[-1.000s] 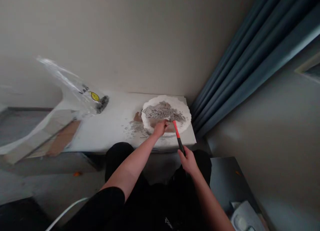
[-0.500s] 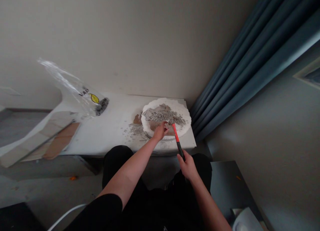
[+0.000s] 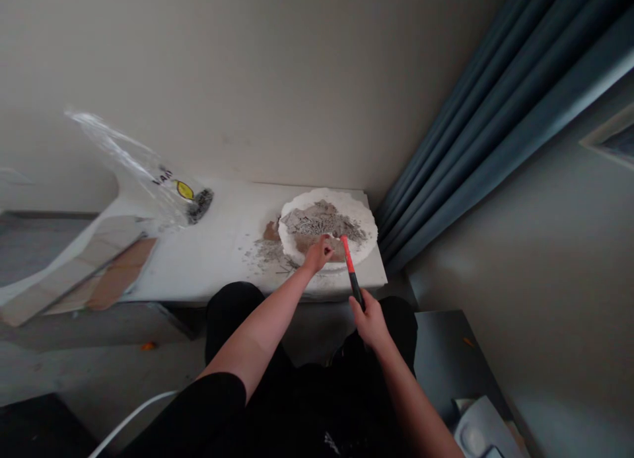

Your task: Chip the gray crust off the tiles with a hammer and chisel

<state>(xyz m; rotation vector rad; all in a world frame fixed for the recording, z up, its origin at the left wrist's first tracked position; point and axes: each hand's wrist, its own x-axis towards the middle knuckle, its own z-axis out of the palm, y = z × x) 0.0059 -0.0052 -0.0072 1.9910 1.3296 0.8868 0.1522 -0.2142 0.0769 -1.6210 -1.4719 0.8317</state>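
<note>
My right hand is wrapped round the black grip of a hammer with a red upper handle. Its head end rests low over grey crumbly material, and the grey there makes its shape hard to see. Just left of the head end is my left hand, its fingers pinched together over the crumbs; what they hold is too small to make out. The crumbs lie heaped on a white oval slab with an uneven rim, and a brownish patch shows at its near side.
The slab sits on a white-covered table against the wall. Loose crumbs are scattered left of it. Farther left are a clear plastic bag with dark bits at its bottom and cardboard pieces. Blue curtains hang at right.
The hammer's head end has shifted slightly beside my left fingers. Both hands stay in nearly the same places, and the whole view has moved a little.
</note>
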